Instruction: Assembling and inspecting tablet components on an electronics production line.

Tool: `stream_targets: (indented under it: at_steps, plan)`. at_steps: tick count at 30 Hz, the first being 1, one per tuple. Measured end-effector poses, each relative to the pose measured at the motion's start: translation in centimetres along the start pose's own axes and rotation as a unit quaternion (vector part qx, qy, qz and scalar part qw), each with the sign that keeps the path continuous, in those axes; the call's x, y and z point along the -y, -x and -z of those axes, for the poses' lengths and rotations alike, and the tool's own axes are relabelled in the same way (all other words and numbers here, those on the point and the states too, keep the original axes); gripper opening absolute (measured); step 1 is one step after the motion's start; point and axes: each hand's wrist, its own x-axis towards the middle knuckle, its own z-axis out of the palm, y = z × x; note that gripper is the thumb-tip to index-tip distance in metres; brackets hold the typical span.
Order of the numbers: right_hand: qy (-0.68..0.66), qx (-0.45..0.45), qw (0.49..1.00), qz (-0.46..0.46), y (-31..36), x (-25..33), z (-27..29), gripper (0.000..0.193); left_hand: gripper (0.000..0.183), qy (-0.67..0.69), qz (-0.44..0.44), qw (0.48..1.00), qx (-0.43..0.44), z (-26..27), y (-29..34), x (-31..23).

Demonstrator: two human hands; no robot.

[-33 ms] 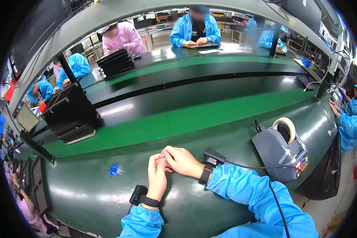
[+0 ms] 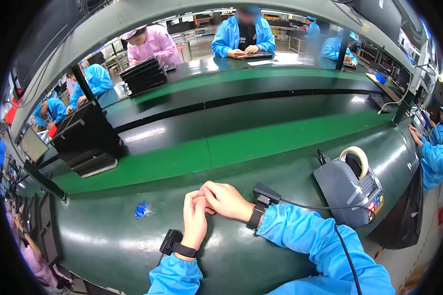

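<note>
My left hand (image 2: 195,222) and my right hand (image 2: 230,201) meet at the fingertips, low over the dark green worktop (image 2: 108,241). The fingers of each are curled and drawn in against the other hand's; I cannot tell whether anything is pinched between them, since the knuckles hide the gap. The small blue pieces (image 2: 141,210), with some clear bits beside them, lie in a loose pile to the left of my left hand, near it but not touching.

For this close fingertip work, I judge it best to keep both hands low and the grip light, so that anything that slips would drop only onto the worktop. Pieces this small look easy to scatter, so the left hand would do well to come at the pile from above and lift with thumb and forefinger rather than sweep sideways. My right forearm wants care too: the black cable (image 2: 305,206) spans from near the right wrist unit (image 2: 267,193) to the grey tape dispenser (image 2: 342,184), and a wide swing could snag it. Keeping that elbow quiet and letting the wrists turn seems the steadier way, with the blue sleeves (image 2: 305,228) clear of the pile.
</note>
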Motion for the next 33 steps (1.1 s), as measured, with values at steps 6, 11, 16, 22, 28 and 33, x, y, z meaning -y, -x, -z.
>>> stream_targets:
  at_steps: [6,11,16,22,28,33]
  plan:
    - [-0.010,0.038,0.999,-0.013,-0.5,-0.4,0.5,0.020,0.017,-0.027,0.002,1.000,0.002,-0.2,-0.7,-0.3]
    - [-0.019,0.043,0.999,-0.017,-0.4,-0.3,0.5,0.020,0.016,-0.038,-0.009,0.999,-0.001,0.0,-0.6,0.2]
    - [-0.014,0.028,0.999,-0.019,-0.2,-0.9,0.9,0.019,0.014,-0.047,-0.019,0.999,-0.010,-0.7,-0.9,0.2]
    - [-0.011,0.027,1.000,0.005,-0.5,-1.4,0.7,0.017,0.012,-0.041,-0.016,0.999,-0.012,-0.8,-1.1,0.5]
    - [0.002,0.047,0.999,-0.014,-0.3,-1.0,0.5,0.017,0.011,-0.052,0.005,0.999,-0.012,-0.3,-0.9,0.4]
    - [-0.041,0.066,0.996,-0.032,-0.3,0.0,0.2,0.022,0.021,-0.043,-0.009,0.999,-0.005,0.5,-0.4,0.2]
